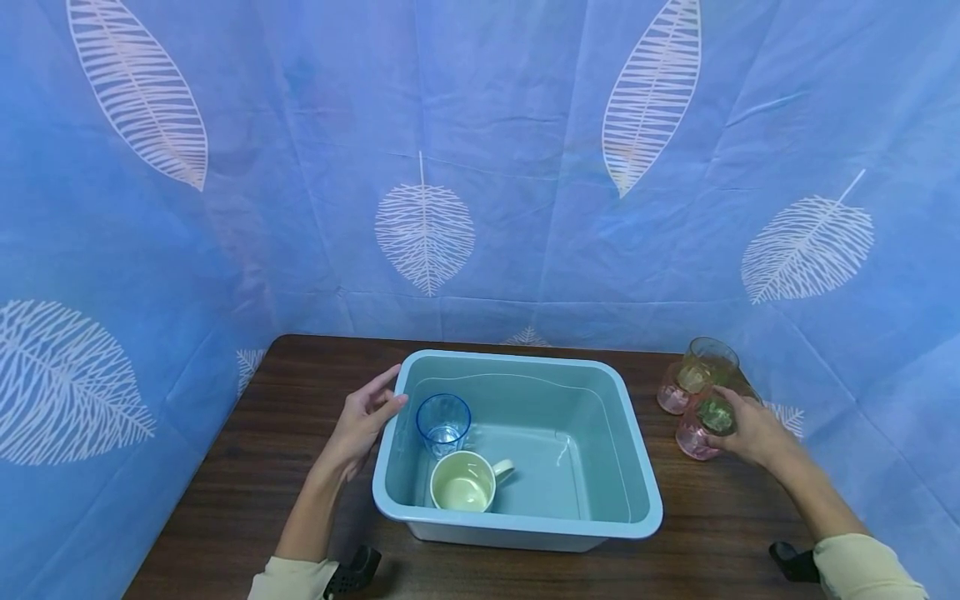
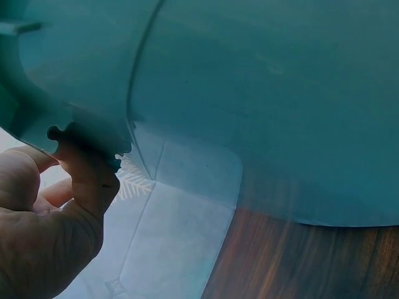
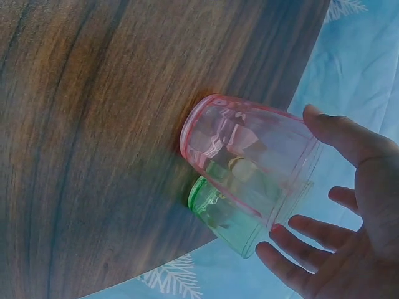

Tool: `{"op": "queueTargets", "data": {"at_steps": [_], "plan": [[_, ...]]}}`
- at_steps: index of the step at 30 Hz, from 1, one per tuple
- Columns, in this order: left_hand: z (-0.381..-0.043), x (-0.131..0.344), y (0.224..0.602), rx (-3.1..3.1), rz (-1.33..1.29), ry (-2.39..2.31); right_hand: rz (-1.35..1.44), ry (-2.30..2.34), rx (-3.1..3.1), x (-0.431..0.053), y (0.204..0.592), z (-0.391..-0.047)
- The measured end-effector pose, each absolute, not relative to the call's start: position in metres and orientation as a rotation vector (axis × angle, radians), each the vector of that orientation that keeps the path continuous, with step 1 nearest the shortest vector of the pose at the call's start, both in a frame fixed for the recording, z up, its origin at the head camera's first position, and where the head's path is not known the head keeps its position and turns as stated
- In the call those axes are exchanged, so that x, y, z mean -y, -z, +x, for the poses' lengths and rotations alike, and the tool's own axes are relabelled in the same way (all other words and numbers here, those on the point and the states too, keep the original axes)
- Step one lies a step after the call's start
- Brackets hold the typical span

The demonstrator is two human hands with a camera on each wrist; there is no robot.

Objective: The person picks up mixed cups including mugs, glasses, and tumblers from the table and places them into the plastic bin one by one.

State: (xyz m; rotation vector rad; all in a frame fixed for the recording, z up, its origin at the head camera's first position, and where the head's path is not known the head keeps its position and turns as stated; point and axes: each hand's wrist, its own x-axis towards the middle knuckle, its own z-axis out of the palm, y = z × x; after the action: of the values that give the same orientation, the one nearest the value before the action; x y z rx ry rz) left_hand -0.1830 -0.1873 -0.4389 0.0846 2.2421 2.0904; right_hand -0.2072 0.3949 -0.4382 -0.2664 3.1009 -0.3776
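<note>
In the head view a light blue plastic tub [image 1: 517,523] stands on the table, with a blue glass [image 1: 442,421] and a pale green mug [image 1: 462,487] inside at its left. My left hand [image 1: 362,423] grips the tub's left rim; the left wrist view has its fingers [image 2: 93,180] curled under the rim's edge. Over at the right, my right hand [image 1: 753,429] reaches round a pink glass [image 3: 243,146], thumb and spread fingertips right at its rim. A green glass [image 3: 224,218] shows behind that one in the right wrist view.
Another pinkish glass [image 1: 670,398] and a yellowish glass [image 1: 711,352] stand close behind, near the right edge of the dark wooden table [image 1: 247,442]. Blue cloth [image 1: 510,233] with white leaf prints hangs behind and beside the table.
</note>
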Motion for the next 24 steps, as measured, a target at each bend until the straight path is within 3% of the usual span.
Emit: {"op": "queueTargets", "data": {"at_steps": [24], "plan": [[-0.182,0.187,0.438,-2.223,0.053,-2.106,-0.171,0.540,-3.113,-0.406,0.454,-0.205]]}}
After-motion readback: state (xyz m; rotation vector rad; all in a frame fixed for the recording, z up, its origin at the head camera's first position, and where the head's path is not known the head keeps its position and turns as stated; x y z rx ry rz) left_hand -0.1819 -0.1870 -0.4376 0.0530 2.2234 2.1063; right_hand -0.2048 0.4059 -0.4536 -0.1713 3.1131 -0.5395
